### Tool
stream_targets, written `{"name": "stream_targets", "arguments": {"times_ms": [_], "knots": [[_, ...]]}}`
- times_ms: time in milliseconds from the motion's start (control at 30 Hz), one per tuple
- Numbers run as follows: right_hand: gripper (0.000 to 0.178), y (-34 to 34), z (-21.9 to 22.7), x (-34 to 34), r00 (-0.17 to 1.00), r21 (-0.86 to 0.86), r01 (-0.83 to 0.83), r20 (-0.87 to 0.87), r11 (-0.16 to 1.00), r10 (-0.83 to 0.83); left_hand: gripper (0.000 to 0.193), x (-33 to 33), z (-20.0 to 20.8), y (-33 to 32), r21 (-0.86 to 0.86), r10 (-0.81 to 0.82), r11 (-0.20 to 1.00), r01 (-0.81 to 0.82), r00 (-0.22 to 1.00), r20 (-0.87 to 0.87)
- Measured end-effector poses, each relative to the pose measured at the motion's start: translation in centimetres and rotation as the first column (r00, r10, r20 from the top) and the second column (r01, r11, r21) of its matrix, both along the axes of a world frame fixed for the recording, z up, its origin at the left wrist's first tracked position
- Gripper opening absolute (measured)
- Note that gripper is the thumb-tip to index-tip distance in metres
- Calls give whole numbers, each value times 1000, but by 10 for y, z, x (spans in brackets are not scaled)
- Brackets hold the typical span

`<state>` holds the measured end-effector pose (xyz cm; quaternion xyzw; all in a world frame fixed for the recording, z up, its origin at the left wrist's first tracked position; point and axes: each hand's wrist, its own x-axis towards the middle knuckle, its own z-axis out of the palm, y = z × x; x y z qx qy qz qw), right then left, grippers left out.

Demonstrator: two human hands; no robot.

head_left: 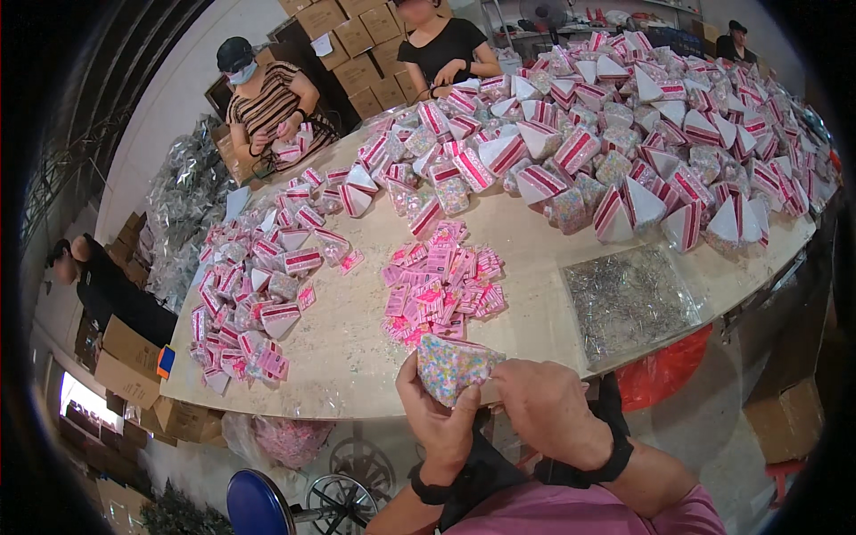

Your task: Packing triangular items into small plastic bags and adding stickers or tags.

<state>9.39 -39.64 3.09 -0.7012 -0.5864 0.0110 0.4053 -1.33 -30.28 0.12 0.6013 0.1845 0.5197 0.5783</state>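
Note:
My left hand (pixel 435 419) grips a wedge-shaped pouch (pixel 455 367) covered in pastel, multicoloured speckles, close to the table's front edge. Its fingers wrap the left side and the thumb presses the front. At the pouch's right corner is my right hand (pixel 548 410), its fingers closed in a pinch. What they pinch is too small and hidden to make out. Just beyond the pouch lies a loose heap of pink printed cards (pixel 443 283).
Cake-slice-shaped pouches (pixel 624 134) cover the table's far right in a big mound. Smaller tagged pouches (pixel 259 294) pile up at left. A shallow square tray (pixel 629 299) holds thin silvery slivers. Two people (pixel 267 107) work across the table (pixel 348 357). A blue stool (pixel 257 504) stands below.

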Motion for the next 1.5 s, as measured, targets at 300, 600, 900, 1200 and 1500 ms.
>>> {"name": "stream_targets", "arguments": {"times_ms": [300,600,900,1200,1500], "knots": [[7,3,6,-4,999,-26,43,-15,999,-43,74,-4,-3,4,130,18,991,-4,994,-105],[16,13,28,-4,513,-77,-177,-858,981,25,73,-17,-3,12,54,-41,997,48,991,-128],[14,11,22,-4,769,-23,-195,-625,981,138,55,-55,5,95,-124,139,977,-175,956,-259],[5,-41,19,102,861,-144,193,-449,971,-238,69,-151,6,274,726,826,560,-399,332,-455],[21,-62,-12,147,951,-320,282,220,904,-219,83,-42,-14,171,446,179,809,382,564,-806]]}}
